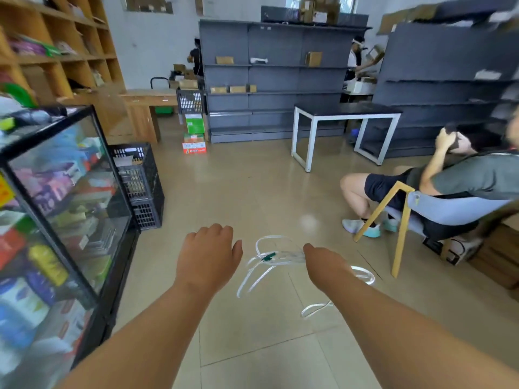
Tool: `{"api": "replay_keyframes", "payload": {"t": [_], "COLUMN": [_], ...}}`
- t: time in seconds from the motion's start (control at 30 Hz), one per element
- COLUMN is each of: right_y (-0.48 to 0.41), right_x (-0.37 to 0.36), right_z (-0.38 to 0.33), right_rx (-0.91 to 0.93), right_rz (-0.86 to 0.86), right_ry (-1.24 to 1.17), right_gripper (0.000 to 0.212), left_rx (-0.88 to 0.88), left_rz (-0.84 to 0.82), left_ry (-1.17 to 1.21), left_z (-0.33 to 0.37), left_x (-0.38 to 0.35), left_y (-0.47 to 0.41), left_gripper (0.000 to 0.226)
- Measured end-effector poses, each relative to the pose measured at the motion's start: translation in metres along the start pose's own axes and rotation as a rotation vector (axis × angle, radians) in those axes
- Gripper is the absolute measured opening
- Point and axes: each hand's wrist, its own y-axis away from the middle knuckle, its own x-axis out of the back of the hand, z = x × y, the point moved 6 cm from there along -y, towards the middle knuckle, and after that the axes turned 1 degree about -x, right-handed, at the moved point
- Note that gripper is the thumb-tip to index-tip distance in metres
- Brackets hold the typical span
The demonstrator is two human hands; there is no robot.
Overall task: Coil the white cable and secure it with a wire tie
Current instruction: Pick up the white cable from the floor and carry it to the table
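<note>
A white cable hangs in loose, blurred loops in the air above the tiled floor, low in the middle of the view. A small green piece sits on the bundle near its middle. My right hand grips the cable bundle at its right side, and more loops trail out below and to the right of that hand. My left hand is held out to the left of the cable with its back to the camera; its fingers curl down loosely and hold nothing.
A glass display case full of goods stands close on the left, with black crates behind it. A person sits on a chair at the right. Grey shelving and a white-legged table stand further back.
</note>
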Motion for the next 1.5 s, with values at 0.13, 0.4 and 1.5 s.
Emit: {"api": "replay_keyframes", "payload": {"t": [0.13,0.4,1.5], "right_y": [-0.010,-0.073,-0.479], "right_x": [0.036,0.062,0.172], "right_z": [0.004,0.028,0.046], "right_rx": [-0.009,0.024,-0.114], "right_rz": [0.044,0.069,0.076], "right_ry": [0.029,0.047,0.055], "right_gripper": [0.035,0.033,0.035], "left_rx": [-0.015,-0.032,-0.167], "left_rz": [0.014,0.057,-0.081], "left_ry": [-0.047,-0.117,-0.110], "left_z": [0.000,0.015,-0.008], "left_x": [0.016,0.006,-0.150], "left_y": [-0.024,-0.096,-0.513], "left_gripper": [0.034,0.030,0.039]}}
